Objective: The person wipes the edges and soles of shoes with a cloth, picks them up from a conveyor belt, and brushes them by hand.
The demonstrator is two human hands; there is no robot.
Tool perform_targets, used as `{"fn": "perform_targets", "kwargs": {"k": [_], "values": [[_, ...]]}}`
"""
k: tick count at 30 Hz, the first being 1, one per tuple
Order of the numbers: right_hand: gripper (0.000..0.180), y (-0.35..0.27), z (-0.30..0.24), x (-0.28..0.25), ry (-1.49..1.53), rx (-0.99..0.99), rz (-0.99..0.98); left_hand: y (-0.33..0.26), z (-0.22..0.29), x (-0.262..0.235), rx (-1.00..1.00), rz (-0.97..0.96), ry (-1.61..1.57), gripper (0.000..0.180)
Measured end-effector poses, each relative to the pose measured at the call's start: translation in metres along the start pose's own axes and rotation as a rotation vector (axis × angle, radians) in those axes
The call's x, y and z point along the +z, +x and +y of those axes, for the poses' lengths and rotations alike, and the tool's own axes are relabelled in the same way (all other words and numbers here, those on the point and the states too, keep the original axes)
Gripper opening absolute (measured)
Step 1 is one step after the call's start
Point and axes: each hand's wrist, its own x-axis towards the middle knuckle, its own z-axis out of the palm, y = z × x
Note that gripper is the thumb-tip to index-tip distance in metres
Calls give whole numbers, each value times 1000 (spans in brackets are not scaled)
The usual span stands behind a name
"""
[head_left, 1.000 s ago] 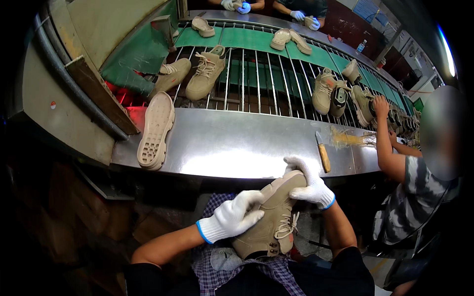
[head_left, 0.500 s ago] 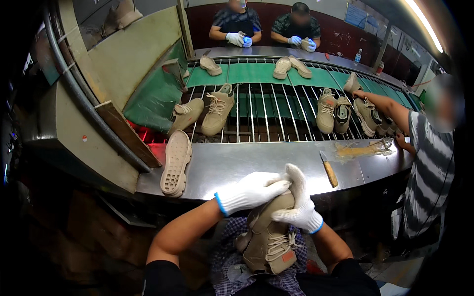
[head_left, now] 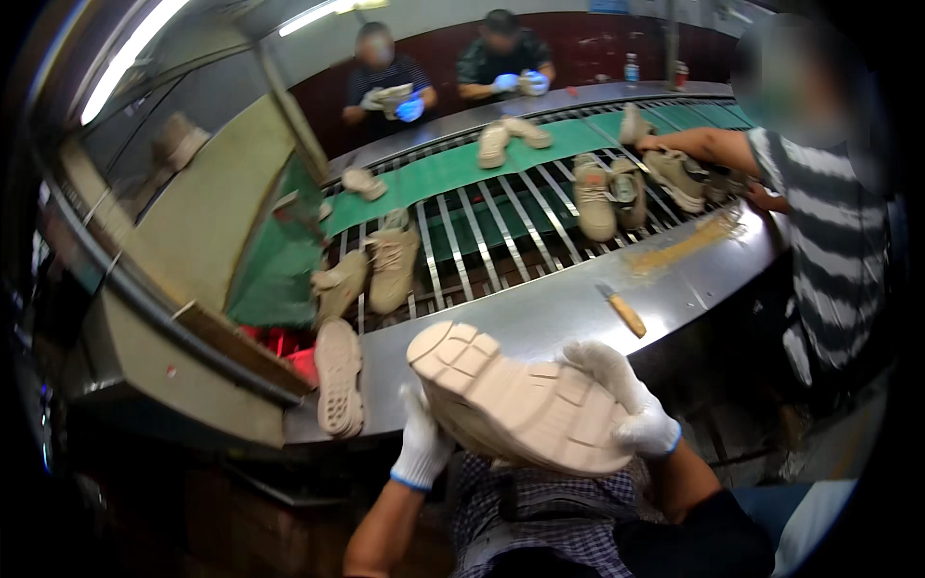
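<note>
A beige shoe (head_left: 520,405) is held up over my lap, its treaded sole turned upward toward me. At its left end my left hand (head_left: 422,443), in a white knit glove with a blue cuff, supports the side, fingers partly hidden behind the shoe. My right hand (head_left: 626,400), gloved alike, wraps round the other end with its thumb against the sole edge. The laces and upper are mostly out of sight beneath. Left of the shoe, a loose beige sole (head_left: 339,376) lies on the metal ledge (head_left: 385,356).
A wooden-handled knife (head_left: 626,313) rests on the ledge. Beyond is a roller conveyor (head_left: 462,236) with a green belt (head_left: 438,183), carrying beige shoes (head_left: 393,265) and loose soles (head_left: 493,144). At right a person in a striped shirt (head_left: 819,260) reaches in; two gloved workers sit opposite.
The shoe has been raised from my lap and turned over, so its sole now shows. My hands have moved apart to its two ends. The view has tilted and shifted.
</note>
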Motion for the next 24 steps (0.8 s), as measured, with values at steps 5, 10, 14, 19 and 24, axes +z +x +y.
{"fn": "perform_targets", "kwargs": {"k": [5,10,14,19,24], "values": [[124,-52,98,-35,-196,424,-128,63,9,25,500,-312,586,42],[108,-88,123,-50,-907,629,-194,63,-72,19,64,-393,496,35],[78,-42,78,-48,-540,79,155,77,-68,26,-3,-303,483,29],[68,4,46,-5,-1154,-21,-232,83,-83,17,211,-349,682,28],[62,-67,53,2,-1080,-239,-474,-13,-49,30,779,-259,1306,58]]}}
